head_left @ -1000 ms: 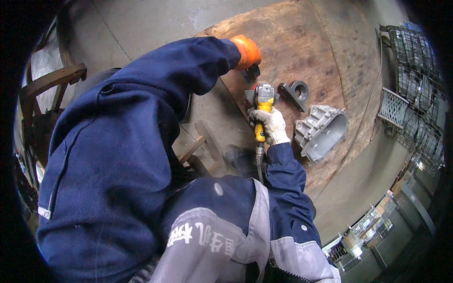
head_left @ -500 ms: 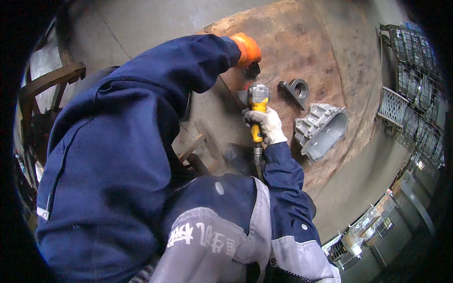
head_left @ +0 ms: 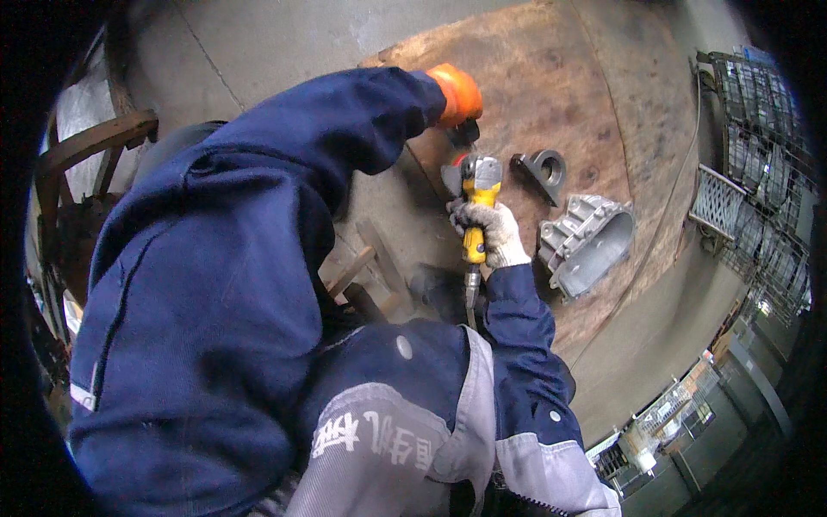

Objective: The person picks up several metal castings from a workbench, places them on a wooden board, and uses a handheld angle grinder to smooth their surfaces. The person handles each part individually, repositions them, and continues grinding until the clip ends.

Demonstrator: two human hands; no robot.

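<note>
My right hand (head_left: 498, 231), in a white knit glove with a dirty grey finger side, is closed around the yellow body of an air angle grinder (head_left: 479, 194). The grinder's silver head and disc (head_left: 452, 178) point away from me, and a hose fitting (head_left: 472, 277) runs back toward my lap. Beyond the grinder, my left hand (head_left: 457, 93) wears an orange glove and is closed on a small dark part (head_left: 466, 132), mostly hidden below the glove. Right of the grinder lie a dark bearing bracket with a round hole (head_left: 544, 175) and a silver cast housing (head_left: 588, 241).
The parts lie on a stained plywood sheet (head_left: 568, 77) on a grey concrete floor (head_left: 284, 43). Wire cages (head_left: 758, 138) stand at the right. A curved wooden frame (head_left: 99, 142) is at the far left, and a small wooden stool (head_left: 353, 276) is near my legs.
The grinder and my right hand have shifted slightly right in the picture, as have my left hand and the parts on the plywood. Both grips look the same.
</note>
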